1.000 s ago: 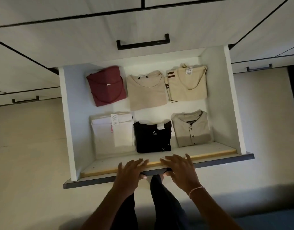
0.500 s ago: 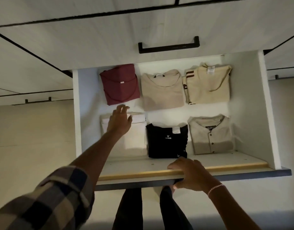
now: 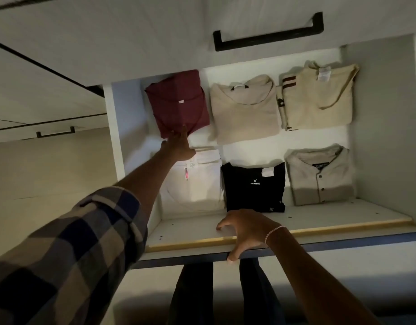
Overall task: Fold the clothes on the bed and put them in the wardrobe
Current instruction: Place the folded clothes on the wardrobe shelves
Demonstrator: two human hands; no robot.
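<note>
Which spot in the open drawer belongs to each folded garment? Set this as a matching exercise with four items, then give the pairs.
Garments:
1. maroon shirt
2. black T-shirt
3. buttoned beige shirt
4. white garment

Places:
A. front row, middle
B. back row, left
C. front row, left
D. front row, right

Pairs: 1-B, 2-A, 3-D, 4-C

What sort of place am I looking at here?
Probably a wardrobe, seen over an open drawer: folded clothes lie in two rows inside, among them a maroon top and a black T-shirt, and the front above carries a black bar handle.
</note>
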